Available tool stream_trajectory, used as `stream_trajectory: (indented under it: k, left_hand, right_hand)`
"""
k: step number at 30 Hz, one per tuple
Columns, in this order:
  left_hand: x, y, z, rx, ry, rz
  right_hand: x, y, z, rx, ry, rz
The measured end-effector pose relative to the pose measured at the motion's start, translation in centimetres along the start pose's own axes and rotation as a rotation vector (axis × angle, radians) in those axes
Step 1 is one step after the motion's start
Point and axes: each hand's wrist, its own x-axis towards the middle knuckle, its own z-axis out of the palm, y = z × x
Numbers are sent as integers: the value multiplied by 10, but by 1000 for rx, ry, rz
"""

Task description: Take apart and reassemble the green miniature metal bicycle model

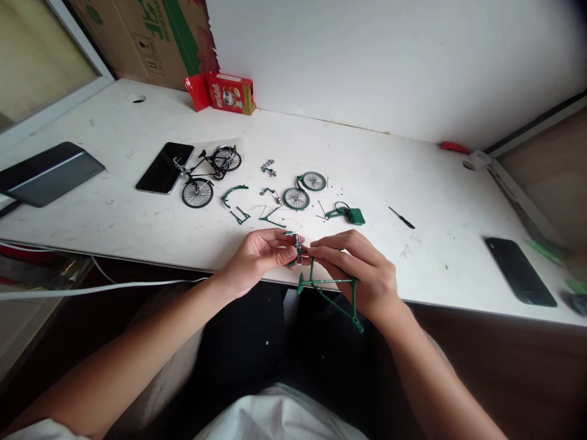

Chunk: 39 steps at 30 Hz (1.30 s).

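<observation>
My left hand (262, 256) pinches a small silver handlebar with green grips (298, 244) between thumb and fingers, over the table's front edge. My right hand (362, 269) is closed on a green toy bicycle frame (332, 282), whose lower part hangs below the fingers. The frame's upper end meets the handlebar between the two hands; whether they are joined is hidden by the fingertips. Just beyond the hands lie small spoked wheels (296, 198), a curved green mudguard (235, 194), thin green rods (274, 218) and a green box-shaped piece (356, 216).
A black model bicycle (206, 171) rests partly on a phone (166, 167). A small screwdriver (402, 217) lies to the right, with a dark phone (520, 271) beyond it. A red box (230, 93) stands at the back. A white cable (105, 288) crosses at the left front.
</observation>
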Motion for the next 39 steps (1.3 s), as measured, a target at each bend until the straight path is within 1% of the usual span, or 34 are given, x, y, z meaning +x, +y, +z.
stream_trajectory:
  k: [6, 11, 16, 19, 23, 25, 29, 32, 35, 39]
  left_hand:
    - [1, -1, 0, 2, -9, 8]
    - [2, -3, -1, 42, 21, 38]
    - [1, -3, 2, 70, 48, 37]
    - [-1, -3, 6, 135, 93, 36]
    - [-4, -4, 11, 199, 135, 130]
    - [-5, -5, 13, 227, 145, 185]
    - [-7, -9, 14, 286, 182, 255]
    - [-7, -14, 13, 316, 196, 294]
    - [-7, -13, 12, 332, 186, 274]
    - [-6, -5, 11, 277, 158, 190]
  right_hand:
    - [0, -1, -1, 0, -6, -12]
    - [-3, -4, -2, -24, -18, 6]
    - [-3, -11, 3, 2, 30, 51]
    - [-1, -14, 7, 14, 65, 75]
    - [-2, -18, 11, 0, 75, 116]
    - [-4, -19, 13, -2, 79, 106]
    - [-11, -20, 24, -40, 160, 43]
    - [-15, -18, 33, -49, 214, 25]
    - [-16, -14, 36, -45, 241, 18]
    - [-10, -7, 25, 26, 156, -5]
